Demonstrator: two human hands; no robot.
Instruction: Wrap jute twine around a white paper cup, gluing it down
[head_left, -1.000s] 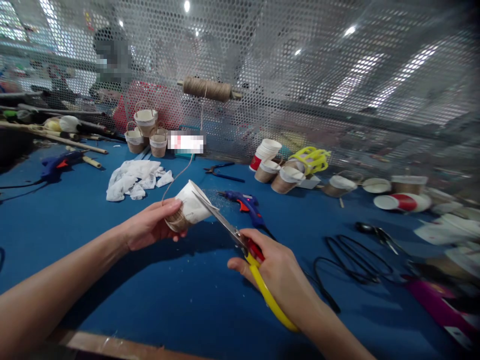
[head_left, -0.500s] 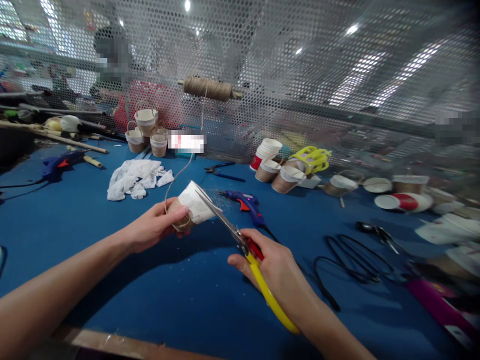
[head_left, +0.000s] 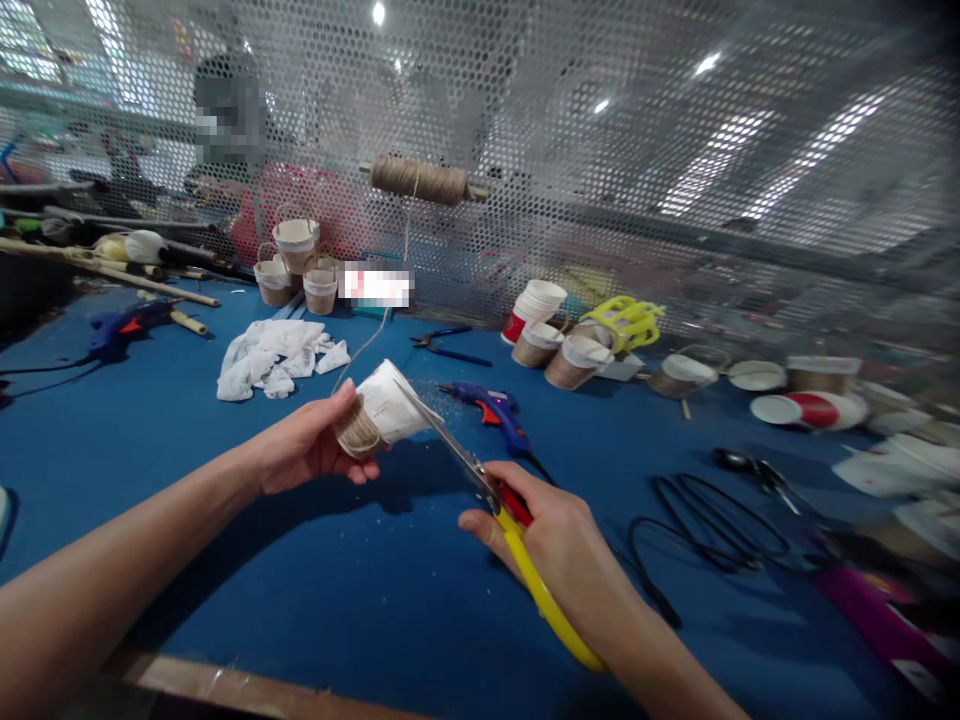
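Observation:
My left hand holds a white paper cup tilted on its side, its mouth toward the upper right. Brown twine is wound round the cup's lower part, and a strand runs up from it toward the twine spool. In my right hand is a pair of scissors with yellow and red handles. The blades reach the cup's rim, one seemingly inside the mouth. Behind the scissors lies a blue glue gun on the blue table.
Crumpled white cloth or paper lies left of the cup, with pliers farther back. Twine-wrapped cups stand at the back left, more at the back right. A black cable coils at right; another glue gun lies left.
My left thumb has shifted back from the cup's wall toward its base, and the fingers have loosened, baring more of the twine. The scissors stay at the rim.

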